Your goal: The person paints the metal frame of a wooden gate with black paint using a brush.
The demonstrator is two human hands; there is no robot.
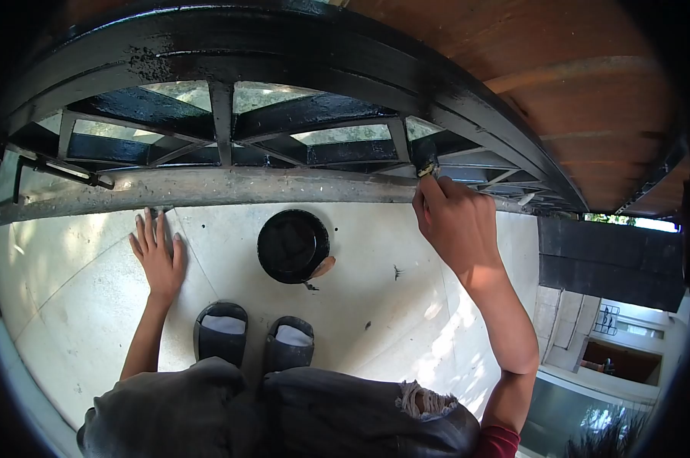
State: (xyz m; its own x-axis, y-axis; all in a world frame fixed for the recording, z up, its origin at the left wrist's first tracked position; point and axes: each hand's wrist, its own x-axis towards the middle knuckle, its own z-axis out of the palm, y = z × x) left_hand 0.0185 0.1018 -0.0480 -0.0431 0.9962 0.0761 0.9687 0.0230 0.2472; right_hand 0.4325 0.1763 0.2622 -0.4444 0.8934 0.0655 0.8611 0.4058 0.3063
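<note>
My right hand [455, 221] is closed round a paintbrush [426, 159], its dark bristles against the lower bars of a black metal gate [299, 57]. Most of the brush handle is hidden in my fingers. Wet-looking black paint shines on parts of the gate. On the pale floor tiles my left hand [160, 256] lies flat with its fingers spread, near the foot of the gate. Between my hands stands a round black paint pot [290, 246], dark inside, with a brownish piece [324, 266] at its lower right side.
A concrete sill [230, 187] runs under the gate. My feet, in dark slippers [221, 330], are below the pot. Small black spots mark the tiles [375, 290]. A black bolt [66, 174] sits at the gate's left end, and brown panels [581, 99] are at upper right.
</note>
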